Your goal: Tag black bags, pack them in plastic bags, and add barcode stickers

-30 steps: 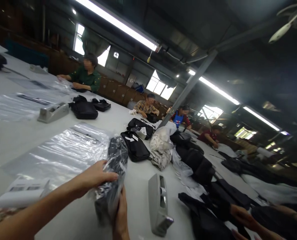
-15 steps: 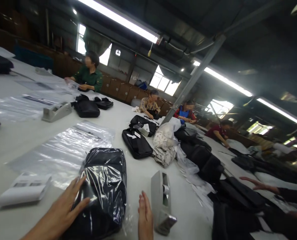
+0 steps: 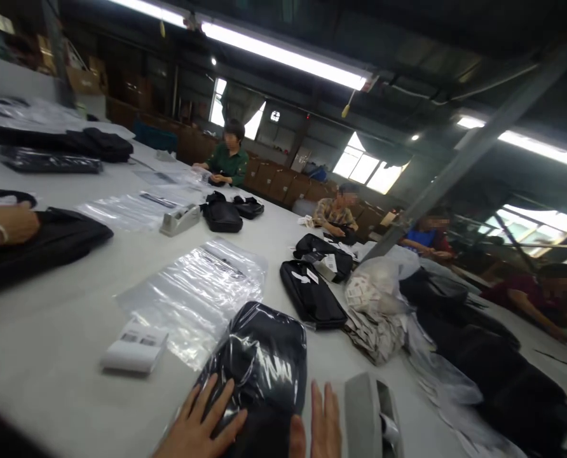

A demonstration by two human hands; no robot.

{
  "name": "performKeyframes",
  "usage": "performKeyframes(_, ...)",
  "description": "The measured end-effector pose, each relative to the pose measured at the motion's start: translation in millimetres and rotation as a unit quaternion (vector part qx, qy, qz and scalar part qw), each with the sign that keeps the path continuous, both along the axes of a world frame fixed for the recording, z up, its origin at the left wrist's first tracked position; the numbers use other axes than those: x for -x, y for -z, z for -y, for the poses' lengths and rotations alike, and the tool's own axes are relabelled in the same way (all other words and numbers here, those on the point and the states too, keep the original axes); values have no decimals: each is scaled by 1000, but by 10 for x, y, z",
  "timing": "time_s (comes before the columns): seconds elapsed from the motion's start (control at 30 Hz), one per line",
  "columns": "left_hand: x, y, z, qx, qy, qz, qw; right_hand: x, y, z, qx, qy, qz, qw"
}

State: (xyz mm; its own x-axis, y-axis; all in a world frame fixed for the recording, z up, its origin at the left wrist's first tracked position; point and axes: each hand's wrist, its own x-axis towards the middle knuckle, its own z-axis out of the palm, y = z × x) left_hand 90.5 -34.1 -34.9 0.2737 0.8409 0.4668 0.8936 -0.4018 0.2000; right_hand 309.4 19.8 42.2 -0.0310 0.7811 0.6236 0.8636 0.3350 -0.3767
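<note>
A black bag in a clear plastic sleeve [image 3: 264, 362] lies in front of me on the white table. My left hand [image 3: 207, 423] rests spread on the plastic at its lower left side, with nothing gripped. Along the bag's right edge is my right hand [image 3: 324, 423], fingers stretched upward and thumb near the plastic; whether it touches is unclear. Just right of that hand stands a grey tape dispenser [image 3: 367, 413], cut off by the frame's bottom. Left of the bag lie a stack of clear plastic bags [image 3: 198, 289] and a pad of printed white labels [image 3: 135, 348].
At the far left, a co-worker's hand [image 3: 11, 222] holds a black bag [image 3: 59, 238]. Tagged black bags [image 3: 312, 292], a second tape dispenser [image 3: 181, 219] and a heap of plastic and paper [image 3: 376, 305] lie farther off. A slanted post [image 3: 459, 165] rises right; people work beyond.
My view has turned left, bringing a co-worker's hand with a black bag into sight. My left hand's fingers are more spread, and my right hand is closer to the wrapped bag.
</note>
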Motion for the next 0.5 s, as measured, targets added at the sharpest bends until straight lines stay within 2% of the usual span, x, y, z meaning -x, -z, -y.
performKeyframes(0.07,151,-17,-31,-11,20,38,999,229,-79,-175,3,-56,65,996)
performKeyframes(0.13,546,-214,-53,40,-13,134,990,439,8,-255,31,-74,119,990)
performKeyframes(0.17,816,-345,-65,85,-101,199,971,509,84,-271,44,-70,135,987)
performKeyframes(0.23,1409,-573,-109,86,-275,284,915,567,231,-280,57,-55,143,986)
performKeyframes(0.27,1687,-644,-143,88,-318,289,899,564,283,-280,59,-51,142,987)
performKeyframes(0.3,1926,-680,-183,97,-332,289,893,550,316,-280,59,-52,140,987)
performKeyframes(0.37,2247,-676,-270,144,-311,292,893,516,337,-281,60,-58,138,987)
performKeyframes(0.43,2366,-658,-341,196,-266,295,897,499,326,-283,64,-58,132,987)
performKeyframes(0.5,2363,-722,-375,225,-237,299,897,501,301,-287,71,-59,118,989)
